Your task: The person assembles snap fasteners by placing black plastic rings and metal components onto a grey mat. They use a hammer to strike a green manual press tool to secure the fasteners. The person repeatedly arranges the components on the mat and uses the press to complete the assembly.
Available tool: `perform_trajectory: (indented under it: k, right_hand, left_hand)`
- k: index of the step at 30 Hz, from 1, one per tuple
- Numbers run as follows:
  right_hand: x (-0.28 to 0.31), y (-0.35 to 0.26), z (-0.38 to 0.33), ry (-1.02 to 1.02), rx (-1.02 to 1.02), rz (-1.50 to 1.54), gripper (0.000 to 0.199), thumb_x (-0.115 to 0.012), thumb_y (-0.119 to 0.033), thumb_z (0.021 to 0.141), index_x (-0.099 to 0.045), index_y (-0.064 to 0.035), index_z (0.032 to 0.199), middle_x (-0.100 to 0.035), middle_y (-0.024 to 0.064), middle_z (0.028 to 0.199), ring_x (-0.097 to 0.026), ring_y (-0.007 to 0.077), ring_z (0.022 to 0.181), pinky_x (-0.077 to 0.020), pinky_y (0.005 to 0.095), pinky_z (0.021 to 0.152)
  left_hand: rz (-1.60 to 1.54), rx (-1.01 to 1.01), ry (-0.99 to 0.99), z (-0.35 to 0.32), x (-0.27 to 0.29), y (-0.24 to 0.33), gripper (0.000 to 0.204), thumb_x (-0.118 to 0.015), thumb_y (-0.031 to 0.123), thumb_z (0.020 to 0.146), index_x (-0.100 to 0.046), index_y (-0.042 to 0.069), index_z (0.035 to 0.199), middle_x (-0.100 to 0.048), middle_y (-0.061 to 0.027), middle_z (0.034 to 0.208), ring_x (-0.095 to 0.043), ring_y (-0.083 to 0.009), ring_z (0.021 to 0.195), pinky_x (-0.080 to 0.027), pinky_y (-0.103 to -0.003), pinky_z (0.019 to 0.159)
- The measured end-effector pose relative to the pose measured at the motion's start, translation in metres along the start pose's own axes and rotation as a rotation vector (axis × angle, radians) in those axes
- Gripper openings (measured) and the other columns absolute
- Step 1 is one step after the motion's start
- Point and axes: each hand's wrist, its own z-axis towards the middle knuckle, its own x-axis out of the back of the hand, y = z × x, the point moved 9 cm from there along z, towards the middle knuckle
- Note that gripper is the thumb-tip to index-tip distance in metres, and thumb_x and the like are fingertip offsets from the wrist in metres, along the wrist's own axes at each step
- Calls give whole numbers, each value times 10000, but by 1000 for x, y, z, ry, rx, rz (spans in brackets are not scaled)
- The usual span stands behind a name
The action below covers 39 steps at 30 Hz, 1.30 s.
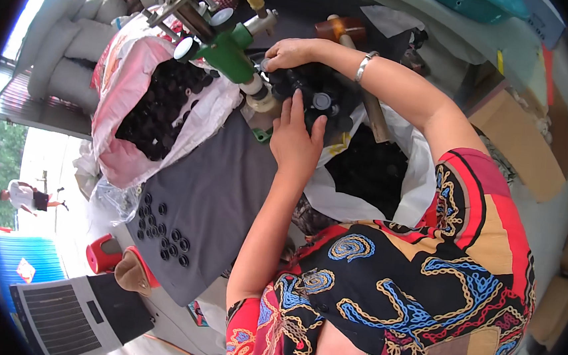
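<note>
Left hand [296, 138] laid flat, fingers extended, grip open, on black round caps [317, 100] heaped on the table [223, 193] beside the green hand press [230, 53]. Right hand [287, 54] grip closed at the press base; whether a cap is pinched cannot be told. More caps seen in a pink-white bag [125, 78].

Probably a small workshop: green hand press [230, 53], sacks of black caps [159, 104], mallet [339, 30].
</note>
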Motion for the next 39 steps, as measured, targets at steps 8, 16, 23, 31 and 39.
perform_trajectory:
  k: [8, 16, 23, 31, 39]
  right_hand:
    - [-16, -1, -38, 158, -75, -191, 426, -529, -363, 821, -660, -50, 1078, -641, 212, 1136, -591, 370, 1094, -462, 460, 944]
    - [-35, -1, -76, 175, -125, -206, 384, -512, -315, 798, -686, -125, 1083, -646, 145, 1177, -582, 386, 1134, -461, 562, 925]
    - [-48, -11, -147, 253, -164, -245, 304, -487, -263, 848, -691, -89, 994, -630, 159, 1095, -579, 420, 1047, -478, 565, 867]
    - [1, -51, -134, 420, 3, -221, 322, -594, -258, 840, -679, -15, 1033, -649, 210, 1021, -621, 383, 979, -482, 447, 885]
    - [-33, 9, -54, 261, 26, -136, 400, -478, -188, 884, -585, -48, 1243, -626, 228, 1174, -577, 375, 1126, -442, 462, 980]
  left_hand:
    - [64, -101, 15, -14, -7, 1, 624, -708, 225, 792, -503, 127, 1373, -572, -168, 1307, -573, -353, 1008, -505, -421, 840]
    - [-80, -245, 29, -28, -5, 2, 624, -726, 99, 729, -549, 111, 1327, -618, -125, 1245, -580, -327, 995, -495, -413, 837]
    - [-212, -413, -76, -49, -7, 34, 542, -695, 27, 703, -614, 103, 1233, -661, -83, 1119, -598, -273, 950, -454, -395, 758]
    - [-197, -96, 350, -43, 56, -22, 350, -676, -30, 750, -637, 39, 1091, -633, -143, 960, -632, -302, 784, -520, -384, 675]
    - [203, 37, 201, 0, 35, -46, 431, -654, 146, 822, -581, 43, 1234, -597, -137, 995, -591, -329, 875, -506, -431, 705]
